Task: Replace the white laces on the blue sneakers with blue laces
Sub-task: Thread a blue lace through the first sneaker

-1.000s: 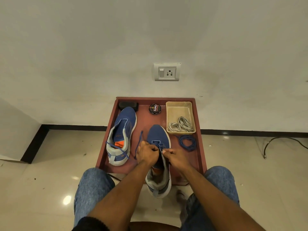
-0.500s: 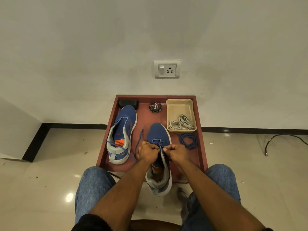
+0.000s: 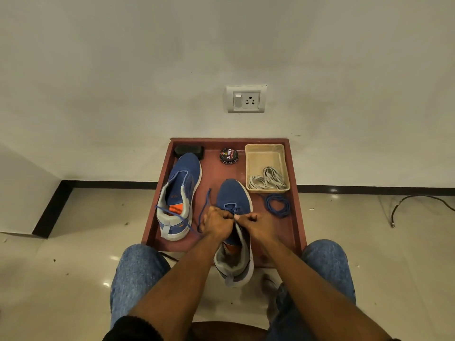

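A shallow reddish-brown tray (image 3: 296,217) is set on glossy tiles against the wall. Two blue knit sneakers are seen: one (image 3: 179,195) lying within, one (image 3: 234,198) overhanging the near rim. A thin blue lace (image 3: 205,205) on the latter is pinched by the curled left hand (image 3: 216,221) and right hand (image 3: 256,223). Flat white laces (image 3: 268,179) are bundled in a beige rectangular basket (image 3: 264,150).

Blue sneaker (image 3: 234,203), toe at 12 o'clock, partly threaded with blue lace (image 3: 203,209). Second sneaker (image 3: 181,193) at 9 o'clock. Spare blue lace coil (image 3: 278,205) at 3; white laces (image 3: 268,179) at 1.
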